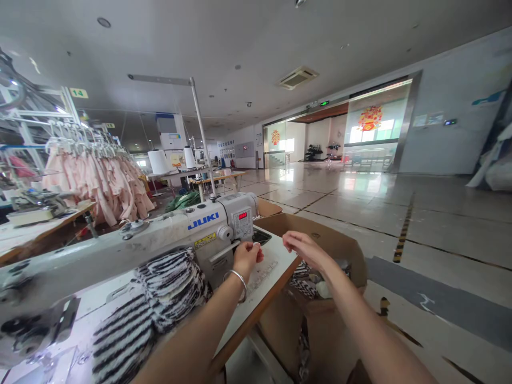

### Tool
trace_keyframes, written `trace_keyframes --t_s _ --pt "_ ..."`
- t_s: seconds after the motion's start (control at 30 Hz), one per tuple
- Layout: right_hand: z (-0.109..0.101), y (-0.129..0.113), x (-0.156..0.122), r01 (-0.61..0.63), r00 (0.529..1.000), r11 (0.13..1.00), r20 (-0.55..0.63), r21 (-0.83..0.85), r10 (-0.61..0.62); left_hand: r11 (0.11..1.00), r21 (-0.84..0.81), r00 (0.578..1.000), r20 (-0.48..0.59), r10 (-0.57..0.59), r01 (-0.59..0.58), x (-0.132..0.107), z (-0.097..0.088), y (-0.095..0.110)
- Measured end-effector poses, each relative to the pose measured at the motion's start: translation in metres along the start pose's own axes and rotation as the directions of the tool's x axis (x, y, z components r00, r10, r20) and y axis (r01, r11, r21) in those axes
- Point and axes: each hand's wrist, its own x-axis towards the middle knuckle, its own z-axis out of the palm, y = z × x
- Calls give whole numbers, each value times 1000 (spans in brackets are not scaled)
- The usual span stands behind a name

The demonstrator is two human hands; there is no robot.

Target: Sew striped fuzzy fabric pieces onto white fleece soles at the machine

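Observation:
My left hand (247, 257), with a silver bangle on the wrist, is pinched closed beside the needle end of a white JUKI sewing machine (168, 232). What it pinches is too small to make out. My right hand (301, 246) hovers over the table's right edge, fingers curled together, with nothing visible in it. A heap of black-and-white striped fabric pieces (172, 285) lies under the machine arm, left of my left forearm.
A brown cardboard box (340, 250) with more striped pieces stands by the table's right side. Pink garments (108, 178) hang on a rack at the left, near another machine table. Thread cones stand on a table behind. A wide shiny floor stretches to the right.

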Motion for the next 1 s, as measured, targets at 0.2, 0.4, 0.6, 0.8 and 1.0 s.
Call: trace_keyframes --t_s 0.2,0.4,0.6,0.8,1.0 --pt "17 1 5 98 987 910 -156 403 -38 989 -146 1000 19 22 -18 -8 13 -14" --pt "27 21 23 92 954 840 -290 535 80 956 -252 987 -93 132 -152 -8 25 -17" --pt "16 27 39 29 884 909 -436 416 171 898 -229 912 -262 315 -375 -21 37 1" --pt "-21 6 32 -171 866 982 -464 74 186 835 -185 854 -167 493 -518 -34 6 69" --pt "-4 -60 35 -135 951 900 -308 -414 1 955 -122 956 85 282 -270 -28 8 59"
